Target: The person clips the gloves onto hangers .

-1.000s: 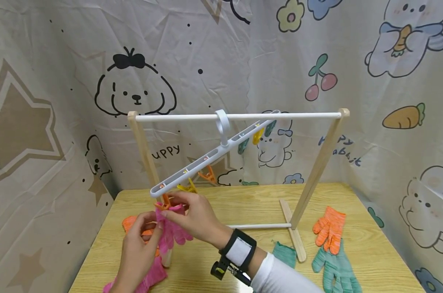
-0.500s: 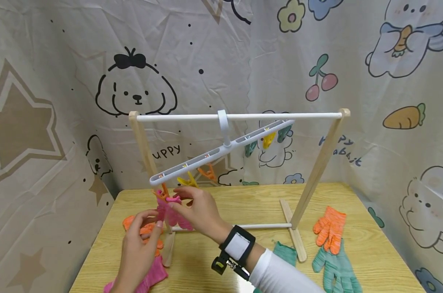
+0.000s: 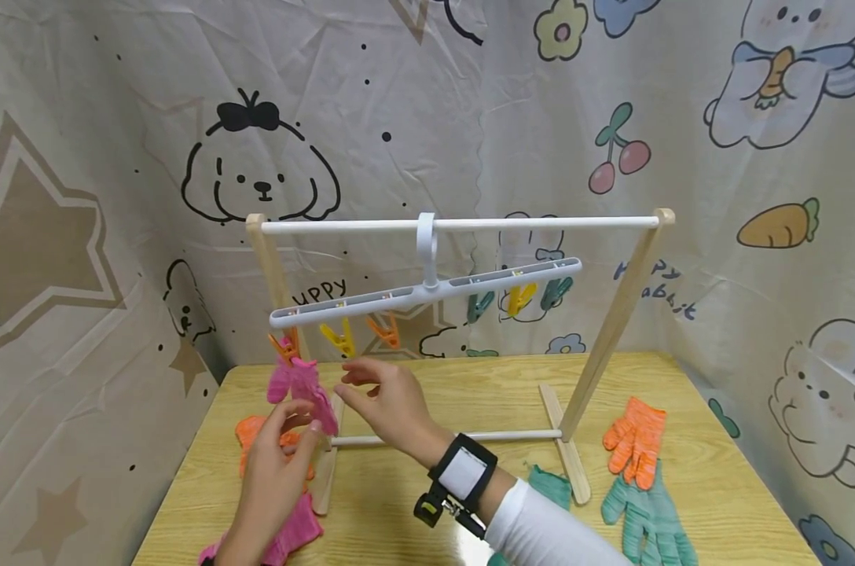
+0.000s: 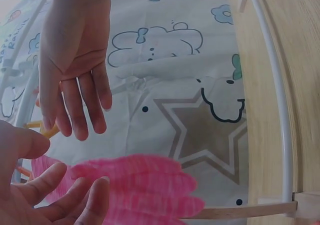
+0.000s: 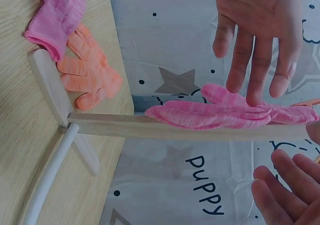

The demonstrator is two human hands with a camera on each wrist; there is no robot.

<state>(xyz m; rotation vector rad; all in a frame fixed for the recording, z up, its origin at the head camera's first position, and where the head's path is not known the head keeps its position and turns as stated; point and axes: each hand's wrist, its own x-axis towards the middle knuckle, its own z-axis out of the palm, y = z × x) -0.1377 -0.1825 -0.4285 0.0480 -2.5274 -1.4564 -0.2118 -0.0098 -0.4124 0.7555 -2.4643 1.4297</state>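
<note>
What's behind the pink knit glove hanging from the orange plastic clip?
In the right wrist view, a pale wooden post and a printed fabric curtain show past the pink knit glove; the stretches it covers cannot be seen.

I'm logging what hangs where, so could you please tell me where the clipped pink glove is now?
In the head view, the pink glove hangs from the orange clip at the left end of the hanger, close to the left hand.

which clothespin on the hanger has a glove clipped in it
The orange clothespin at the left end of the hanger: a pink glove hangs from it. The other orange one, nearer the hook, both yellow ones and both green ones hold nothing.
</note>
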